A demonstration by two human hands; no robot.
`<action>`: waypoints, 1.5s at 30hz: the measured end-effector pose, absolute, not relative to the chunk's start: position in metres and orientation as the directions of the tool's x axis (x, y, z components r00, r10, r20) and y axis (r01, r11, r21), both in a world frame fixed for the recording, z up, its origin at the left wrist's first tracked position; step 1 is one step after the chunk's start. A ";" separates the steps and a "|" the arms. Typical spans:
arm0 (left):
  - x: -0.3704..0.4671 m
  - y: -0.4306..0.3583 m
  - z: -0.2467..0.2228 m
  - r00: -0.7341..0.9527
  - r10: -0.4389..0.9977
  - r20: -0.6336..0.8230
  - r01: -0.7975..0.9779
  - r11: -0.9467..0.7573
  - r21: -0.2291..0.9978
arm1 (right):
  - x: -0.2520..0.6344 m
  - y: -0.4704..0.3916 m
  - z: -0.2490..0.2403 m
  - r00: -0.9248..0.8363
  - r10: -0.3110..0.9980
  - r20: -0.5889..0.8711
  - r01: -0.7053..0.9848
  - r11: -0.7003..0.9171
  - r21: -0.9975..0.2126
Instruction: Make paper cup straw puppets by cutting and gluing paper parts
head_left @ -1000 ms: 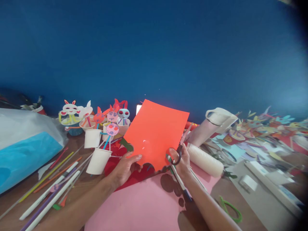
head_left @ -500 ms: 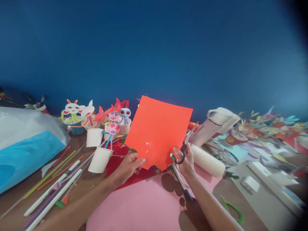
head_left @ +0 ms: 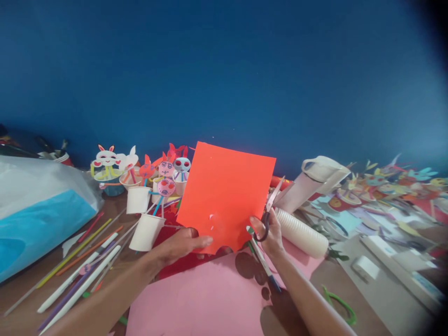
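A sheet of orange-red paper (head_left: 224, 193) is held up in front of me, with curved notches cut from its lower edge and a small cut in its lower part. My left hand (head_left: 184, 243) pinches the lower left corner, thumb on the near face. My right hand (head_left: 271, 233) has scissors (head_left: 270, 207) with dark handles, blades pointing up beside the paper's right edge. The same hand is at the paper's lower right side. Below lies pink paper (head_left: 199, 298) with round holes along its right side. Red paper (head_left: 175, 268) shows partly behind my left hand.
Paper cups (head_left: 146, 232) with paper animal figures stand left of the sheet. Pipe cleaners and white sticks (head_left: 82, 289) lie at the left, near a blue-and-white plastic bag (head_left: 45, 210). To the right are stacked cups (head_left: 301, 233), a pitcher (head_left: 311, 179) and a marker (head_left: 264, 263).
The orange-red sheet has shifted slightly left and down with my left hand. My left thumb now lies flatter across its corner. The scissors' blades look a little more upright.
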State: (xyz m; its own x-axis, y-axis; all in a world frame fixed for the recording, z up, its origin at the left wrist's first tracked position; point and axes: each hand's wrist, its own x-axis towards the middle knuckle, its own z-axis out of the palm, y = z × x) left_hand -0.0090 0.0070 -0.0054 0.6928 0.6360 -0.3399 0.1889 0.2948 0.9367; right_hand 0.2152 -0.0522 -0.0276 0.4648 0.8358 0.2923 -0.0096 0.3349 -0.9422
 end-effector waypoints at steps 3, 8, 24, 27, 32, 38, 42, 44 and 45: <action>-0.002 0.003 -0.012 0.564 0.745 -0.355 0.287 0.227 0.931 | 0.212 -0.051 -0.028 0.514 0.817 0.261 -0.003 0.306 -0.952; -0.004 0.009 -0.002 0.453 0.835 -0.311 0.164 0.265 0.950 | 0.216 -0.056 -0.021 0.590 0.725 0.354 0.153 0.330 -0.931; -0.006 0.007 0.012 0.254 0.962 -0.096 -0.109 0.127 0.986 | 0.146 -0.094 -0.001 -0.149 0.989 -0.002 0.221 0.032 -0.975; -0.002 0.002 0.010 0.298 0.947 -0.117 -0.155 0.169 0.973 | 0.144 -0.094 0.006 -0.151 0.988 -0.016 0.283 0.028 -0.959; 0.003 -0.003 0.004 0.380 0.915 -0.133 -0.178 0.214 0.960 | 0.144 -0.093 -0.003 -0.144 0.989 0.013 0.267 0.052 -0.962; 0.004 -0.009 0.007 0.377 0.899 -0.222 -0.093 0.276 0.957 | 0.147 -0.092 -0.010 -0.153 0.988 0.019 0.259 0.058 -0.964; 0.005 -0.010 0.010 0.352 0.907 -0.229 -0.052 0.264 0.963 | 0.147 -0.092 -0.011 -0.134 0.991 0.015 0.271 0.051 -0.961; 0.005 -0.010 0.010 0.358 0.905 -0.229 -0.035 0.258 0.966 | 0.146 -0.092 -0.012 -0.129 0.991 0.021 0.258 0.054 -0.965; 0.004 -0.010 0.011 0.357 0.904 -0.235 -0.020 0.259 0.966 | 0.146 -0.091 -0.013 -0.132 0.991 0.022 0.246 0.054 -0.968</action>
